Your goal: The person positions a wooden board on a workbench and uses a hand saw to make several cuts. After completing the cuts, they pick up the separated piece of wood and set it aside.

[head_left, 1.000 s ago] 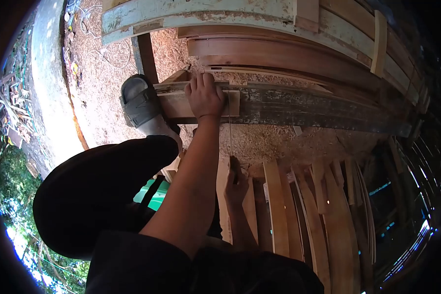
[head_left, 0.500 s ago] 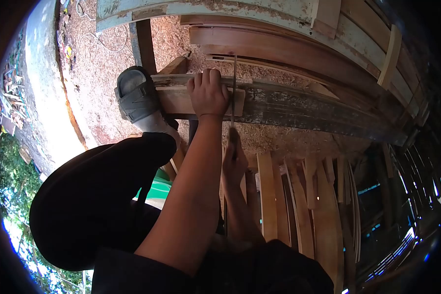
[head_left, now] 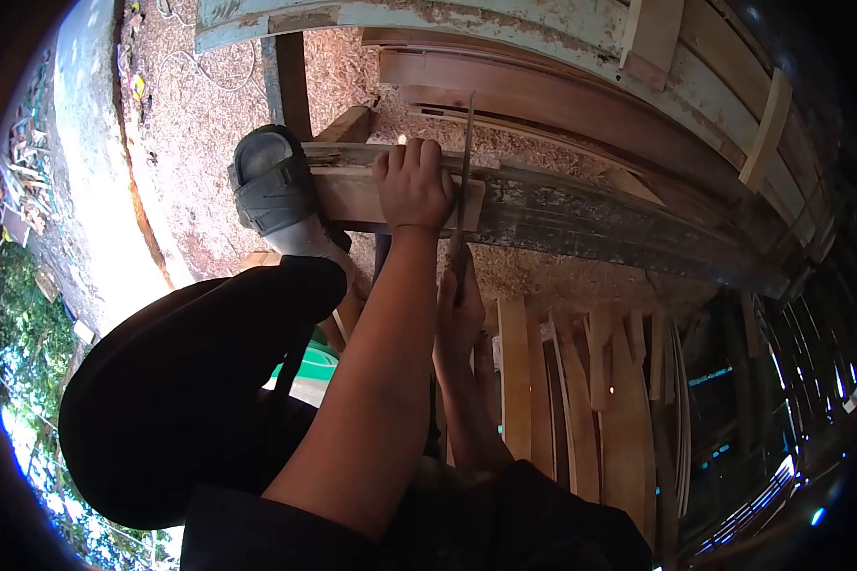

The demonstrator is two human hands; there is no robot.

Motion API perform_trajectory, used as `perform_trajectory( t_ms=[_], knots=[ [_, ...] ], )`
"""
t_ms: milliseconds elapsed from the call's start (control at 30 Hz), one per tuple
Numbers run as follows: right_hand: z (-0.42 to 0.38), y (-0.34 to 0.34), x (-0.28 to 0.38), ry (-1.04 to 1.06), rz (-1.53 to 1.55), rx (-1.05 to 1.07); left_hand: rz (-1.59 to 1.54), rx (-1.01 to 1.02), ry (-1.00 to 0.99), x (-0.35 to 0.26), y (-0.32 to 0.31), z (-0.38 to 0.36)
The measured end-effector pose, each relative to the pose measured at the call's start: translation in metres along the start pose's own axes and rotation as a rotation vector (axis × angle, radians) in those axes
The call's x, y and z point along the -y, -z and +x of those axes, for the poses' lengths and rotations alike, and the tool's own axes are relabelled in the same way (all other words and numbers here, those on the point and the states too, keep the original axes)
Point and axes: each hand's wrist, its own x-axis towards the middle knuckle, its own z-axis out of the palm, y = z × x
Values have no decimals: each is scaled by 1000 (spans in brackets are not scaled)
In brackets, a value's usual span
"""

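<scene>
A: Your right hand (head_left: 460, 309) is closing around the handle end of the saw (head_left: 467, 162), and your left hand (head_left: 414, 188) is clamping down on the board (head_left: 348, 197), its fingers curling over the far side.
B: Is any container showing near you?
A: Something green (head_left: 309, 364), looking like a tub, is peeking out between your leg and left forearm; I can't tell what it is holding.
B: And how are saw and board sitting against your grip?
A: The blade is running away from your right fist, crossing the board just beside your left thumb. Your sandal (head_left: 271, 181) is bearing on the board's left end. Beneath, a dark beam (head_left: 619, 228) is stretching rightward; beyond, reddish planks (head_left: 543, 90) are lying.
</scene>
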Motion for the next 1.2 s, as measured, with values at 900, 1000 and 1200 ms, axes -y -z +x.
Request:
perform_trajectory(
  t_ms=[900, 1000, 1200],
  knots=[
    [-20, 20, -20, 126, 210, 25, 79, -25, -28, 3, -12, -5],
    [-24, 25, 29, 121, 53, 67, 85, -38, -46, 3, -11, -4],
    [-60, 23, -22, 65, 414, 115, 100, -37, -29, 4, -13, -4]
  ],
)
